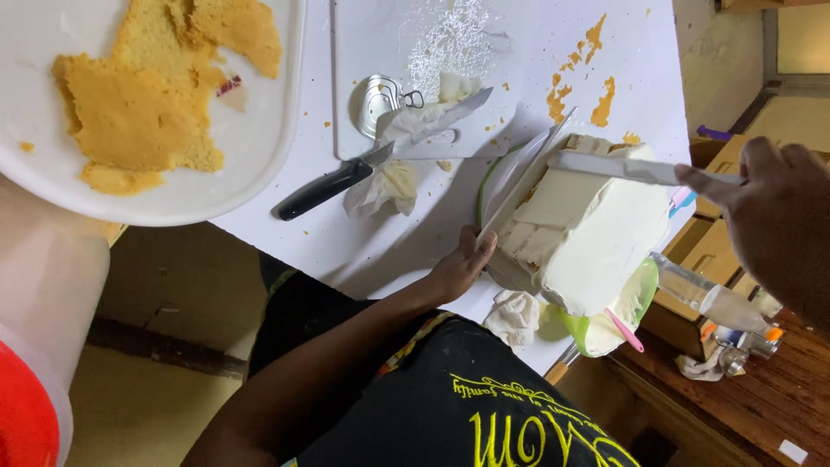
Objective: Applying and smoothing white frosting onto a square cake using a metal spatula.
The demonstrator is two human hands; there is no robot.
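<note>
A block-shaped cake [588, 242] covered in white cream stands on a green-rimmed plate [641, 298] at the edge of the white table [363, 242]. My left hand [462, 264] grips the lower end of a flat white scraper [523, 182], which is pressed along the cake's left side. My right hand [774, 216] comes in from the right and is shut on the handle of a long metal spatula [609, 166]. The spatula's blade lies across the top far edge of the cake.
A black-handled knife [328, 188] smeared with cream lies on a white cutting board [380, 52] beside a metal can lid [376, 102]. A white tray [251, 164] of cake scraps sits far left. Crumpled tissue [514, 316], a pink utensil [624, 330] and a clear bottle [709, 298] lie near the cake.
</note>
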